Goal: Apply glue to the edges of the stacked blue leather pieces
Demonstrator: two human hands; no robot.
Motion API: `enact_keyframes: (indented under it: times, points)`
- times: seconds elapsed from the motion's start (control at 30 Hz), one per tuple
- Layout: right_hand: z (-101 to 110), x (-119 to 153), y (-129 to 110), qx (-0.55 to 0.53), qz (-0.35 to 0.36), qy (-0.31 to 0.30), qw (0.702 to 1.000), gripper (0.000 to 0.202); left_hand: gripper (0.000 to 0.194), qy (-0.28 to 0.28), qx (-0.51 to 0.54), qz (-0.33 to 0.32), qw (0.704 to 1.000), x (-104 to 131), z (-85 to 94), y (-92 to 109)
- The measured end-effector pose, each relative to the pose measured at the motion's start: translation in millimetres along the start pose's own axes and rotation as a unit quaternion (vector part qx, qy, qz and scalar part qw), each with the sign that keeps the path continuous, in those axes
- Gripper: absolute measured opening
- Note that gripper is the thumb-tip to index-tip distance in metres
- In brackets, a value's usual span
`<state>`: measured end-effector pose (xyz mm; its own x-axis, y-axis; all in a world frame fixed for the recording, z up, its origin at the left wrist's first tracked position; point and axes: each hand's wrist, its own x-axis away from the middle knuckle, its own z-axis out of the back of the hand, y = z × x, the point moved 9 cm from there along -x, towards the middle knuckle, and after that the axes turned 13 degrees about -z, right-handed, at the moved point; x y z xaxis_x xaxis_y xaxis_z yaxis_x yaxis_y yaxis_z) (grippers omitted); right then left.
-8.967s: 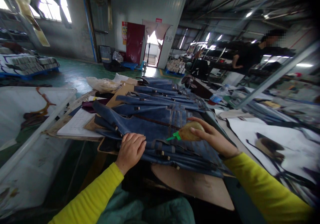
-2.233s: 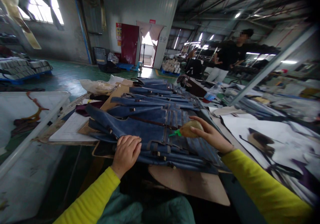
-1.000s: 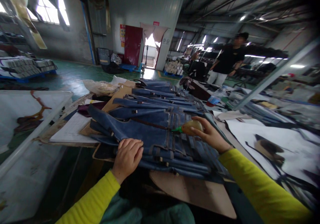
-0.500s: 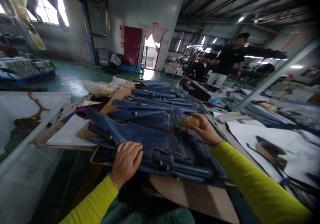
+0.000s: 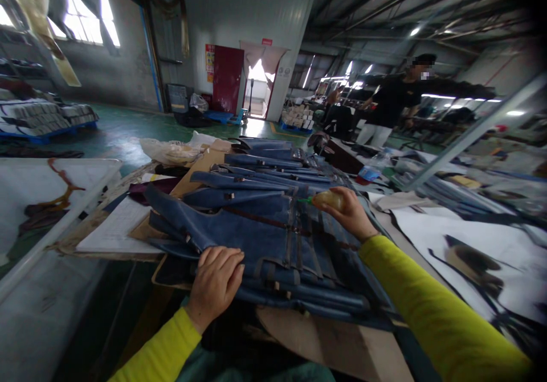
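Note:
My right hand is closed around a yellowish squeeze bottle with a thin green nozzle pointing left. The nozzle tip is just above the dark strips and straps on a blue leather-like apron. My left hand lies palm down on the near left edge of that blue piece, its fingers side by side and holding nothing. More blue pieces are laid out behind in overlapping rows, with small buckles on them. Further folded blue layers lie at the near edge.
Papers and brown card lie at the left of the table. To the right are white sheets, a plastic bottle and a slanting metal pole. A white bin stands at left. A person in black is beyond.
My right hand has shifted slightly up and away with the bottle, towards the far side of the strips. My left hand stays nearly where it was. The person behind has moved slightly right.

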<state>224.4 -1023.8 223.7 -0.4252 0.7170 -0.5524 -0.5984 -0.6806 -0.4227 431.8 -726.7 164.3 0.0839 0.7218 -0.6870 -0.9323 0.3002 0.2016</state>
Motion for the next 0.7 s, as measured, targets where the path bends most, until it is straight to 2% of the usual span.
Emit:
enact_keyframes:
  times: [0.23,0.33,0.47,0.7]
  points:
    - [0.9,-0.1,0.9,0.003,-0.01,0.0,1.0,0.049,0.021,0.0,0.008,0.007,1.0,-0.9,0.5,-0.2]
    - [-3.9,5.9,6.7,-0.011,-0.025,-0.04,0.999,0.049,0.022,-0.001,0.007,0.006,1.0,-1.2,0.3,-0.3]
    - [-8.8,14.8,14.7,-0.044,-0.078,-0.105,0.99,0.051,0.022,-0.001,0.005,0.005,1.0,-1.2,0.8,0.0]
    - [-4.8,25.0,6.2,-0.115,-0.198,-0.213,0.95,0.053,0.023,-0.002,0.002,0.001,1.0,-0.9,1.2,0.9]
